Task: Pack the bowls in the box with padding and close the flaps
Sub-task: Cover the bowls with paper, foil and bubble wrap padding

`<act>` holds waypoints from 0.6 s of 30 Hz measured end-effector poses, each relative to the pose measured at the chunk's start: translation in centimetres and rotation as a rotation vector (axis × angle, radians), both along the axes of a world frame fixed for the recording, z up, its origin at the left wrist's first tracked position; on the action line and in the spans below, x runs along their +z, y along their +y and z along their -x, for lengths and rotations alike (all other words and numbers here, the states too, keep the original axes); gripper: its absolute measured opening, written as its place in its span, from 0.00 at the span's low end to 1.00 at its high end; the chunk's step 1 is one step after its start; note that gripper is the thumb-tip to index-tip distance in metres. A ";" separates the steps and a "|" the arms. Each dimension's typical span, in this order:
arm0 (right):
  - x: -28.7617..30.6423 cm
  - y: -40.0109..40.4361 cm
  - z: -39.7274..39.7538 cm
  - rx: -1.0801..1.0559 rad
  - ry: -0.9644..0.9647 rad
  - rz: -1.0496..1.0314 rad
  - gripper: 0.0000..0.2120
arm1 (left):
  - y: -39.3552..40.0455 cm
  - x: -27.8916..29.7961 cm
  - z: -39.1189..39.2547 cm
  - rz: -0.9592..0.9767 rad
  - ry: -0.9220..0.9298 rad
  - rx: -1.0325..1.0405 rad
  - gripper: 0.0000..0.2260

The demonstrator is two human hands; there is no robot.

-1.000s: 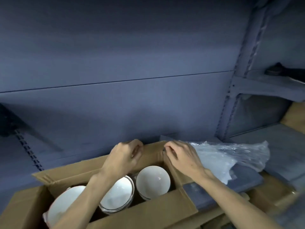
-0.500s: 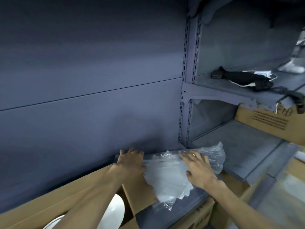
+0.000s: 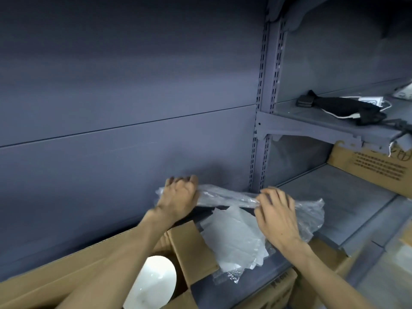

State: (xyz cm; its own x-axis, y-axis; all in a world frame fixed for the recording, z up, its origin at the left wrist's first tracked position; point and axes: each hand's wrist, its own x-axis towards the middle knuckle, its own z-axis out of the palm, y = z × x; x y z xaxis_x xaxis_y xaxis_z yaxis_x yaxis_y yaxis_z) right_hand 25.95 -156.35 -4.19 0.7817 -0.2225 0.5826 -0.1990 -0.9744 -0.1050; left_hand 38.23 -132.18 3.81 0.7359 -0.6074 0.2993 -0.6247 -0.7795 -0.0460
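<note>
Both hands have now gathered the plastic wrap off the shelf: left hand and right hand are each gripping one end, clamped on it, beside the box.

A grey-blue panelled back wall was observed, crossed by one horizontal seam. Slotted uprights carried grey metal shelves at right. Lighting was dim.

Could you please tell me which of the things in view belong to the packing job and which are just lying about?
Part of the job:
open cardboard box
white bowl inside it
clear plastic padding, gripped by the left hand and right hand

Lying about:
black strap on the upper shelf
printed carton at right
</note>
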 end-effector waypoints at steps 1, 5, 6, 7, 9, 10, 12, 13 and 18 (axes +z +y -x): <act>0.6 0.7 -0.1 0.030 -0.027 0.008 0.05 | 1.4 1.3 0.3 0.074 0.033 -0.043 0.06; 2.7 5.1 -0.6 0.173 -0.087 -0.009 0.07 | 8.7 4.8 2.4 0.267 0.131 -0.159 0.05; 3.2 6.6 -0.7 0.219 -0.096 -0.023 0.08 | 10.7 5.1 3.3 0.297 0.117 -0.154 0.07; 3.7 8.2 -0.8 0.280 -0.093 -0.056 0.08 | 12.7 5.3 4.3 0.329 0.121 -0.145 0.09; 4.3 11.6 -0.8 0.428 -0.061 -0.146 0.06 | 17.0 5.0 6.4 0.344 0.147 -0.111 0.16; 4.3 13.3 -0.7 0.505 -0.037 -0.161 0.04 | 19.2 4.7 7.4 0.313 0.148 -0.078 0.23; 3.9 16.4 -0.5 0.669 0.034 -0.139 0.10 | 23.7 3.3 9.3 0.235 0.154 0.007 0.33; 3.5 17.7 -0.4 0.747 0.101 -0.110 0.15 | 25.9 2.4 10.0 0.190 0.166 0.063 0.37; 1.4 22.8 -0.2 0.890 0.448 0.086 0.37 | 34.2 -3.8 13.5 0.079 0.195 0.140 0.28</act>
